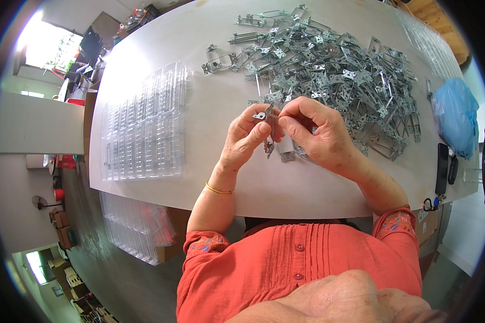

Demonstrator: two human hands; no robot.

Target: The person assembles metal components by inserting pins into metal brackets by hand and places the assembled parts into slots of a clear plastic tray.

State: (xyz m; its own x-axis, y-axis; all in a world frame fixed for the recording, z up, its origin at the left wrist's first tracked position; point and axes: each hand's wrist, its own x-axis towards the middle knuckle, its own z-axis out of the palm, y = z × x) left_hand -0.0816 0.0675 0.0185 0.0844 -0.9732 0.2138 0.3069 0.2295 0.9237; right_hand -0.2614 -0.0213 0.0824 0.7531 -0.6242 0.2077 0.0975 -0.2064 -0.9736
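- Head view: a pale table (307, 196) fills the middle, its outline bent by the lens; the far edge is partly cut off.
- A heap of metal brackets (334, 75) spreads from the far edge toward the right half of the table, so tangled that single pieces are hard to separate; the hands cover part of its near side.
- A clear plastic tray (145, 129) lies along the table's left edge; glare washes out its far end.
- More clear trays (132, 229) sit below the near left corner, partly hidden by the tabletop.
- A blue plastic bag (455, 116) rests by the right edge, contents not discernible.
- A cardboard box (425, 227) shows partly below the near right corner; its marks are too small to read.
- The left hand (242, 137) is clamped on a piece between thumb and fingers, above the table short of the near edge.
- The right hand (326, 134) brings thumb and forefinger close at that piece's upper end; whether they pinch it, I cannot tell.
- A black, phone-like object (442, 168) lies near the right edge.
- The held bracket (269, 145) stands roughly upright between the hands, its middle partly behind the left thumb.
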